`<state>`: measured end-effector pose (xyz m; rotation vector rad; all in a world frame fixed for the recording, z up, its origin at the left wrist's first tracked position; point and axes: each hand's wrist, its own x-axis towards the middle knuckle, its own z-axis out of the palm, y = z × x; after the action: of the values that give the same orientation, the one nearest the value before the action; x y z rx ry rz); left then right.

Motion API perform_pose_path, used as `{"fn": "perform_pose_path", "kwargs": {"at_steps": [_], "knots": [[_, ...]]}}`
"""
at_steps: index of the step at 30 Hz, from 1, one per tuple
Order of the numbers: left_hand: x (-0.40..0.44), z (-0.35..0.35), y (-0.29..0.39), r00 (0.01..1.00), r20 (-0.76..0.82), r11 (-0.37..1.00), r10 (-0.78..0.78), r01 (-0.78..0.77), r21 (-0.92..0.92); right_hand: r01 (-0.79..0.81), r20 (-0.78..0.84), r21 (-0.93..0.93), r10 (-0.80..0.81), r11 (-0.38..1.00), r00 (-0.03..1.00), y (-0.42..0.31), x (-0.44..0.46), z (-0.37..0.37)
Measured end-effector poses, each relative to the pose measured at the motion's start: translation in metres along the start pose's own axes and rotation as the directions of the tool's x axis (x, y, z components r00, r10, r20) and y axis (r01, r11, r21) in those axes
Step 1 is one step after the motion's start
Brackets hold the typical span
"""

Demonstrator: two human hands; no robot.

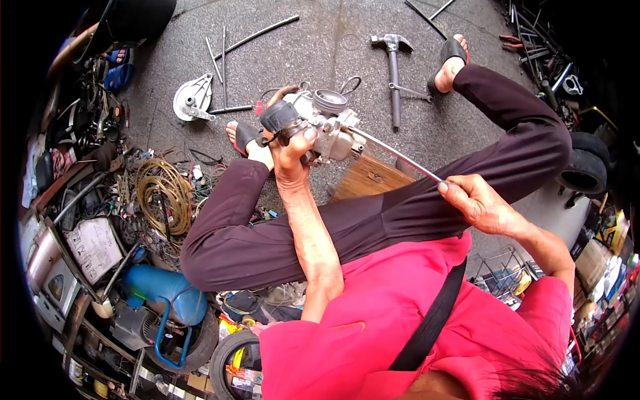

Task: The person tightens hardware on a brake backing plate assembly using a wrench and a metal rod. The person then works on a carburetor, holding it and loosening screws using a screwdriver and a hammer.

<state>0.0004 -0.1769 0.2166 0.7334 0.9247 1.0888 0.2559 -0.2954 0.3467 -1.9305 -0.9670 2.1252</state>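
Note:
My left hand (291,152) is closed around a silver carburetor (333,138) with a black rubber-capped part on its left side. The carburetor is held above the floor, between my knees, with its round intake mouth facing up. In my right hand (475,203) is the near end of a long thin metal rod (397,152), whose grip end is hidden by the fingers. The rod's far tip meets the carburetor's right side; whether it sits in a fastener cannot be made out.
A hammer (395,83) with a wrench (410,92) across its handle lies on the floor ahead. A brake drum plate (193,99) and metal bars lie to the left. Below the carburetor stands a wooden stool (370,179). Coiled hose (163,197) and a blue tank (163,293) crowd the left.

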Motion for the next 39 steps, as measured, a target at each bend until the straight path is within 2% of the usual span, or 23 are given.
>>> {"fn": "perform_pose_path", "kwargs": {"at_steps": [3,6,12,15,17,19,20,21,22,23,24,26,27,28,30,31,32,33,34,36,38,39], "knots": [[-0.001,0.001,0.002,1.000,-0.012,1.000,-0.017,0.017,-0.004,0.011,-0.030,-0.087,-0.014,0.996,0.999,-0.003,0.004,-0.002],[0.000,-0.003,-0.003,0.999,-0.033,1.000,-0.016,0.015,-0.019,0.152,-0.067,-0.166,-0.165,0.974,0.984,0.003,0.011,-0.001],[0.000,-0.006,-0.004,0.998,-0.063,0.997,-0.030,0.026,-0.076,0.197,-0.087,-0.264,-0.227,0.944,0.970,0.001,0.023,-0.006],[0.002,-0.009,-0.004,0.998,-0.061,0.998,0.022,-0.025,-0.057,0.198,-0.098,-0.313,-0.239,0.929,0.966,0.003,0.029,-0.008],[0.003,-0.013,-0.004,0.998,-0.064,0.999,-0.020,0.017,-0.046,0.203,-0.113,-0.349,-0.257,0.915,0.960,0.006,0.036,-0.008],[0.004,-0.014,-0.005,0.996,-0.071,0.996,-0.055,0.050,-0.073,0.265,-0.201,-0.559,-0.438,0.786,0.876,0.019,0.045,-0.005],[0.005,-0.013,-0.007,0.998,-0.061,0.990,-0.008,0.017,0.137,0.273,-0.224,-0.654,-0.526,0.705,0.820,0.023,0.047,-0.006],[0.006,-0.008,-0.006,0.999,-0.041,0.940,0.035,-0.019,0.341,0.141,-0.252,-0.762,-0.490,0.632,0.835,0.018,0.056,-0.018],[0.008,-0.006,-0.006,0.997,-0.011,0.847,0.071,-0.054,0.530,0.160,-0.212,-0.736,-0.449,0.657,0.868,0.023,0.063,-0.026],[0.011,-0.017,-0.028,0.987,0.086,0.648,0.135,-0.154,0.746,0.143,-0.171,-0.778,-0.426,0.612,0.888,0.027,0.064,-0.027],[0.006,-0.013,-0.036,0.964,0.179,0.587,0.199,-0.263,0.766,0.127,-0.134,-0.817,-0.399,0.563,0.907,0.027,0.064,-0.028],[0.001,0.000,-0.037,0.996,-0.075,0.869,-0.046,0.077,0.488,0.077,-0.188,-0.826,-0.401,0.558,0.897,0.029,0.059,-0.026],[0.005,-0.006,-0.045,0.987,-0.149,0.951,-0.067,0.108,0.290,0.063,-0.215,-0.833,-0.426,0.550,0.879,0.026,0.062,-0.027],[0.009,-0.007,-0.052,0.984,-0.159,0.996,-0.078,0.082,0.021,0.077,-0.224,-0.823,-0.446,0.563,0.867,0.023,0.065,-0.027],[0.014,-0.026,-0.059,0.989,-0.147,0.996,-0.019,0.006,-0.086,0.068,-0.290,-0.799,-0.481,0.598,0.827,0.006,0.064,-0.020],[0.015,-0.030,-0.062,0.949,-0.300,0.986,-0.093,0.046,-0.160,0.095,-0.300,-0.767,-0.486,0.635,0.821,-0.004,0.062,-0.016],[0.020,-0.042,-0.070,0.959,-0.252,0.926,-0.129,0.026,-0.376,0.114,-0.318,-0.743,-0.498,0.660,0.807,-0.010,0.062,-0.018],[0.021,-0.041,-0.059,0.959,-0.217,0.875,-0.184,0.059,-0.480,0.151,-0.366,-0.682,-0.512,0.716,0.777,-0.012,0.063,-0.018],[0.017,-0.036,-0.051,0.953,-0.171,0.801,-0.251,0.105,-0.589,0.135,-0.391,-0.627,-0.460,0.767,0.797,-0.017,0.057,-0.021],[0.018,-0.040,-0.055,0.932,-0.146,0.744,-0.331,0.163,-0.648,0.149,-0.383,-0.607,-0.451,0.781,0.806,-0.018,0.047,-0.023],[0.018,-0.049,-0.068,0.910,-0.048,0.628,-0.411,0.245,-0.738,0.190,-0.366,-0.595,-0.474,0.781,0.801,-0.019,0.034,-0.020],[0.018,-0.043,-0.059,0.917,-0.014,0.686,-0.399,0.288,-0.669,0.240,-0.338,-0.555,-0.480,0.797,0.810,-0.018,0.029,-0.019]]}}
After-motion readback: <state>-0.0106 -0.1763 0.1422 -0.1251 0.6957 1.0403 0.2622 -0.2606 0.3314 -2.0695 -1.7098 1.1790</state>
